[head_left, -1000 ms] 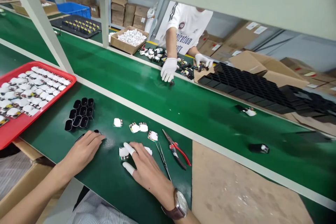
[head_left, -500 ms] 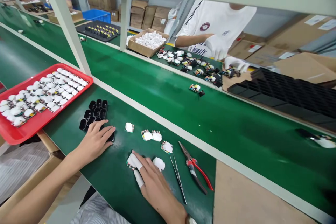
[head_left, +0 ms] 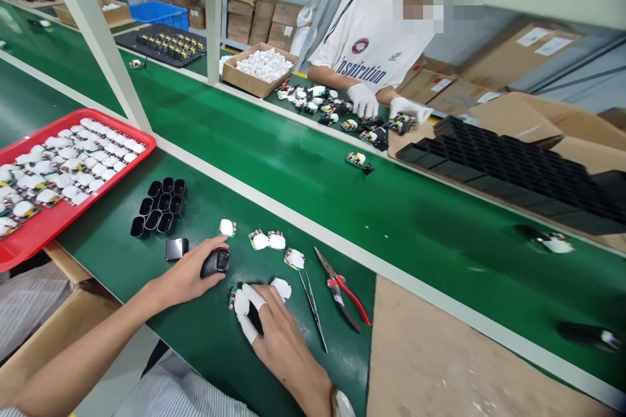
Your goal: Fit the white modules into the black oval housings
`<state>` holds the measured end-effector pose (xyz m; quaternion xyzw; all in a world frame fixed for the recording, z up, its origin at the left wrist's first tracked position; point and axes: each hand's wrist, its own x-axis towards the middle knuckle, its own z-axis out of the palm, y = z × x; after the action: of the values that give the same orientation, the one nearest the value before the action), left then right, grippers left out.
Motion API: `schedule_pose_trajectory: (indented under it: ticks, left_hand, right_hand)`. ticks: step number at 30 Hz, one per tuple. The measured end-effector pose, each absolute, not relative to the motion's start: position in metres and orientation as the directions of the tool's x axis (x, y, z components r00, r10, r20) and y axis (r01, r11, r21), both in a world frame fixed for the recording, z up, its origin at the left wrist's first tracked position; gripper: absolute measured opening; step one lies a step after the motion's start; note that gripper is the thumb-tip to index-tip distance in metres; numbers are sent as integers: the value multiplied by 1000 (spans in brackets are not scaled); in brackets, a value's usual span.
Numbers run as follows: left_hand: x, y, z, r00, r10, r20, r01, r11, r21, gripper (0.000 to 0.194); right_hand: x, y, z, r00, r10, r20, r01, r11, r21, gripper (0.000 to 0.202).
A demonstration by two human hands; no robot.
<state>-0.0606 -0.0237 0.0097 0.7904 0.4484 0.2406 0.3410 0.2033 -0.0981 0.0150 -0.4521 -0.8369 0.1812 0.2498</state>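
My left hand (head_left: pixel 188 270) grips a small black case (head_left: pixel 216 262) between thumb and fingers, its open end facing right. Just right of it, my right hand (head_left: pixel 278 332), with white covers on two fingers, pinches a small circuit board with a white pad (head_left: pixel 241 302). Behind my hands lie a single white-padded board (head_left: pixel 227 228), a touching pair (head_left: pixel 267 240) and another board (head_left: pixel 294 258). A white piece (head_left: pixel 281 289) shows beside my right fingers. Several black cases (head_left: pixel 159 206) stand grouped at the left, and one case (head_left: pixel 177 249) lies on its side near my left hand.
Tweezers (head_left: pixel 313 313) and red-handled pliers (head_left: pixel 343 290) lie right of my right hand. A red tray (head_left: pixel 78 218) of padded boards is at the left. Beyond the white rail, a green belt (head_left: pixel 293 169) carries parts. A person in white gloves works across it.
My left hand has moved from the case group towards my right hand, now holding a case. My right fingers have closed around the board. The view has shifted; the person's gloved hands across the belt moved.
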Motion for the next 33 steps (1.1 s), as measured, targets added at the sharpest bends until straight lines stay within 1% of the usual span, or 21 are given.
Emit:
schedule_pose_trajectory:
  ticks: [2,4,7,8,10,12,13,14,16,18,22,24,27,33]
  left_hand:
    - [-60,-24,4,465,880,95,520,-358,775,81]
    - [-57,-26,-1,456,879,138,512,-385,768,81]
    - [-53,-31,-4,451,873,187,569,-442,694,75]
    - [-53,-33,-3,452,873,182,596,-447,667,74]
    - [-55,-35,2,467,875,129,632,-432,643,81]
    - [-58,-35,9,507,860,53,629,-412,659,90]
    - [-60,-34,12,534,845,28,613,-409,676,90]
    - [-60,-33,14,560,828,14,591,-411,694,85]
    - [-57,-30,15,595,804,17,539,-415,733,69]
    - [-51,-28,13,592,804,46,488,-403,774,57]
    - [-40,-29,3,567,811,143,371,-406,835,54]
    - [-37,-29,0,574,792,207,330,-455,827,53]
    - [-36,-29,-1,568,769,292,316,-531,786,52]
    - [-36,-28,-1,566,751,340,320,-581,748,55]
  right_hand:
    - [201,-95,23,-394,865,310,644,501,-578,44]
    - [198,-91,31,-345,871,349,616,491,-616,47]
    - [198,-86,39,-302,871,387,613,489,-621,52]
    - [198,-85,39,-292,871,395,619,487,-616,53]
    - [200,-85,37,-271,876,400,628,475,-616,54]
    - [202,-85,33,-249,887,388,627,453,-634,52]
    - [203,-86,31,-239,893,380,624,441,-645,49]
    - [203,-86,30,-231,898,374,622,432,-653,46]
    - [204,-86,30,-226,900,374,621,428,-657,42]
    - [203,-85,31,-237,886,398,618,454,-642,43]
    - [201,-85,33,-291,838,462,604,535,-590,51]
    - [201,-85,33,-308,819,484,601,562,-568,55]
    - [200,-86,35,-307,817,489,614,563,-554,60]
    - [198,-88,36,-315,822,474,610,558,-563,66]
